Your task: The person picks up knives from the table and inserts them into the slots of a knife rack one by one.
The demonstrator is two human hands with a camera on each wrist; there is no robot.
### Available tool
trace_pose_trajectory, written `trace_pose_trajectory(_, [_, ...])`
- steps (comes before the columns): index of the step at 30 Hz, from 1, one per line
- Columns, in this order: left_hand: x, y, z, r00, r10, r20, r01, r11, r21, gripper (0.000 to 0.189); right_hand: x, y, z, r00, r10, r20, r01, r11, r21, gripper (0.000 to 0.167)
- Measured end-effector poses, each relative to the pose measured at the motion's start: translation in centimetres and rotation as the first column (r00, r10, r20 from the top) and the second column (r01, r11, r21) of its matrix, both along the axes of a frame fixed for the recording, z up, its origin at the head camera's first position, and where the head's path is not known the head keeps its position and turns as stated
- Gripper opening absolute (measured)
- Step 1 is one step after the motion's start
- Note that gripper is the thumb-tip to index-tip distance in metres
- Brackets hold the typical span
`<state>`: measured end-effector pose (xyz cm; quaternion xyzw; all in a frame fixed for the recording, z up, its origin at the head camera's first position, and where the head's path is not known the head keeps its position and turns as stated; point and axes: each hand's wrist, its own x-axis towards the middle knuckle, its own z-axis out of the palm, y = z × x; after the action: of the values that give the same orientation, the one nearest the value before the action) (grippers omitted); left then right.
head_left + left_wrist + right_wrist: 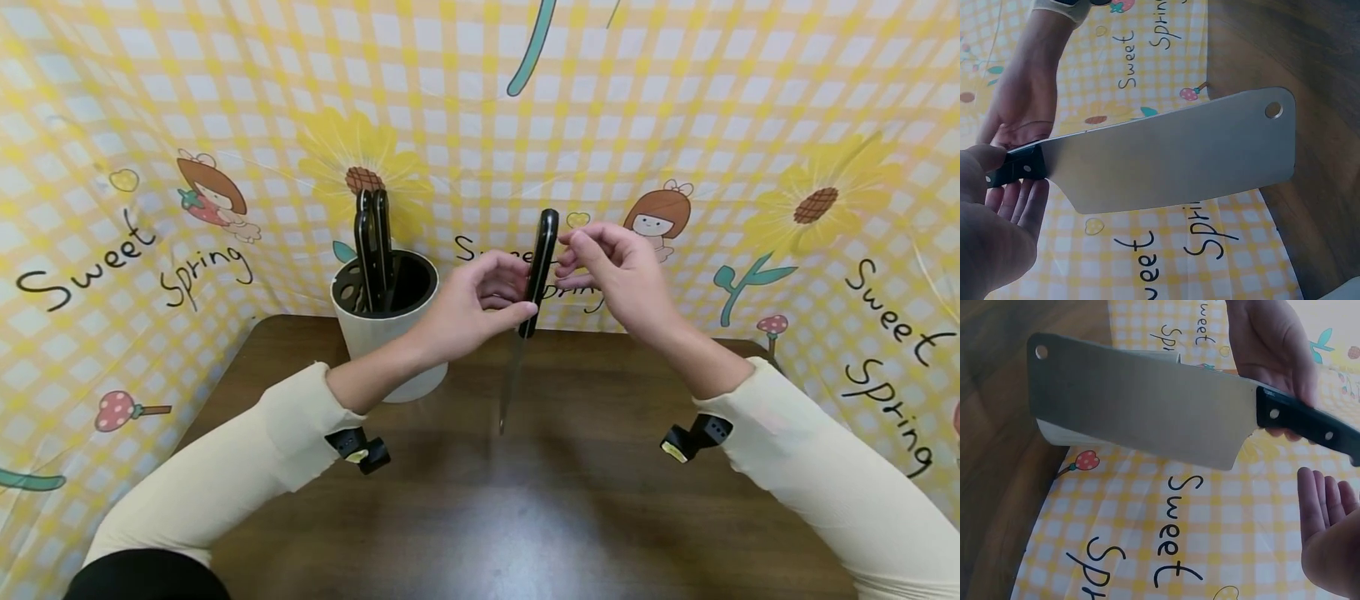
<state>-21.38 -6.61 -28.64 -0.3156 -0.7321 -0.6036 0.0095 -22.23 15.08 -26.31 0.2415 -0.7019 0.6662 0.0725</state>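
A cleaver hangs blade down over the table, its black riveted handle (543, 258) at the top and its blade (1179, 156) broad, with a round hole near the far corner. My left hand (476, 304) grips the lower handle between thumb and fingers, close to where the blade starts. On the other side, my right hand (626, 279) is raised beside the handle with its fingers loosely bent. In the right wrist view, a gap shows between the right fingers (1329, 500) and the handle. From the head camera the blade appears nearly edge-on.
Left of the cleaver stands a white round knife holder (390, 367) with a black slotted top. Several black handles (375, 250) stick up from it. The brown wooden table (600, 500) meets a yellow checked cloth (480, 150) at the back and sides.
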Motion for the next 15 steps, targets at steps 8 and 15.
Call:
trace_pose_trajectory(8, [0.8, -2.0, 0.6, 0.999, 0.051, -0.015, -0.051, 0.999, 0.003, 0.036, -1.1, -1.2, -0.8, 0.998, -0.013, 0.069, 0.011, 0.999, 0.031, 0.023])
trace_pose_trajectory(15, [1.8, -4.2, 1.2, 0.996, 0.087, -0.009, -0.087, 0.996, 0.030, 0.041, -2.3, -2.9, -2.7, 0.990, -0.024, 0.142, 0.013, 0.997, 0.078, 0.029])
